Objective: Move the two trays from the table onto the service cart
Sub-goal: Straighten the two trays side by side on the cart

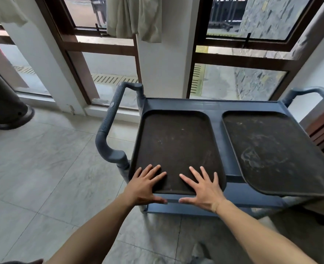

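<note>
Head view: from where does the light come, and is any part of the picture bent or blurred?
Head view: daylight enters through the windows behind the service cart, and both trays look dull, without glare; the wide-angle lens bends the window frames and the cart handle; the left hand and right hand are sharp, while the lower right corner is smeared.

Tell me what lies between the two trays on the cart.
Only a bare strip of the cart top separates the left tray and right tray, in the head view.
</note>
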Available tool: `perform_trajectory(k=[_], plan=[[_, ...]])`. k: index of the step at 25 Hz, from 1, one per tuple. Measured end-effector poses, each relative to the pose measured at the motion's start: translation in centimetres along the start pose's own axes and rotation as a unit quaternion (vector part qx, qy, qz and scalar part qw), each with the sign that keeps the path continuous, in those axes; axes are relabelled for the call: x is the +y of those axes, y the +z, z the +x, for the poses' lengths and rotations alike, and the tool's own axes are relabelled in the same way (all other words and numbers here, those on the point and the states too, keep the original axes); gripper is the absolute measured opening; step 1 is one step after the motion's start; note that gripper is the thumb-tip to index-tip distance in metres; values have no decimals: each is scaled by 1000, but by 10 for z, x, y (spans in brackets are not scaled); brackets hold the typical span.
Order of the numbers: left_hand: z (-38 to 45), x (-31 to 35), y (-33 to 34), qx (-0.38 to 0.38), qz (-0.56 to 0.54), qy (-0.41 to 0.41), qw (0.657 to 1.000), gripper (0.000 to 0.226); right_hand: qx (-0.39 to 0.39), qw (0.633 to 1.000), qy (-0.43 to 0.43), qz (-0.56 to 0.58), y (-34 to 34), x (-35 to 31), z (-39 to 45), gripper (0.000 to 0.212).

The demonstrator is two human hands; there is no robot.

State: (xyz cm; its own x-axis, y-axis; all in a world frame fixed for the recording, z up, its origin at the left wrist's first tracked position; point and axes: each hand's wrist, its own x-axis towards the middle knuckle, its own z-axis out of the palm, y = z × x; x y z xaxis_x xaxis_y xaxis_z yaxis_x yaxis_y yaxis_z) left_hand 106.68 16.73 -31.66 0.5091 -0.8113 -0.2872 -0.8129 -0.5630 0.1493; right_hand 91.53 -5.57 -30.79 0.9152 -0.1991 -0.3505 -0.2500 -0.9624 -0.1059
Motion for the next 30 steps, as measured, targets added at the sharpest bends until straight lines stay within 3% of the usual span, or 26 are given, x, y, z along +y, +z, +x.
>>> perform_trajectory(k=[8, 19, 30], plan=[[2, 3, 3, 24, 25, -15, 999, 95, 8, 1000, 20, -17, 1, -4, 5, 85], [10, -5, -4, 20, 32, -3, 999, 94, 0, 999, 4, -34, -5, -5, 18, 83], [73, -32, -30, 32, 26, -9, 999, 94, 6, 1000, -4, -17, -33, 21, 84, 83]])
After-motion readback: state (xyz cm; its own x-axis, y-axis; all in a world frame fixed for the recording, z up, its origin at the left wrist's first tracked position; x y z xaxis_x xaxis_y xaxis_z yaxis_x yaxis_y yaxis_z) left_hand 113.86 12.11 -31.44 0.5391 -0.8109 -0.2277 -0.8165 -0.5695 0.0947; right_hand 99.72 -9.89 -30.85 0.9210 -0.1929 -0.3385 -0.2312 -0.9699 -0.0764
